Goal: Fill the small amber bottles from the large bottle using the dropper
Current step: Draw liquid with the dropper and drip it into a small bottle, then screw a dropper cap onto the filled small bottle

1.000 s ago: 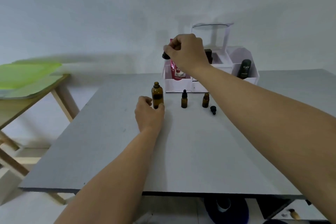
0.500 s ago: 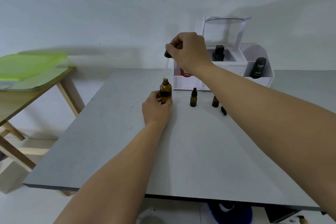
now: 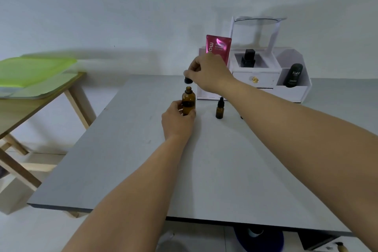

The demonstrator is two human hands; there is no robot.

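Seemingly liquid is being drawn; the left hand is gripping the large bottle on the table, the right hand pinching the dropper just above its mouth; next, the capped small amber bottle nearby is likely needing uncapping.

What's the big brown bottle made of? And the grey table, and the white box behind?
The large amber bottle looks like glass or clear plastic: brown, see-through, glossy; I cannot tell which. The grey table looks like laminated or painted board: flat, matte, with a thin dark edge. The white organizer looks like smooth plastic, maybe painted board.
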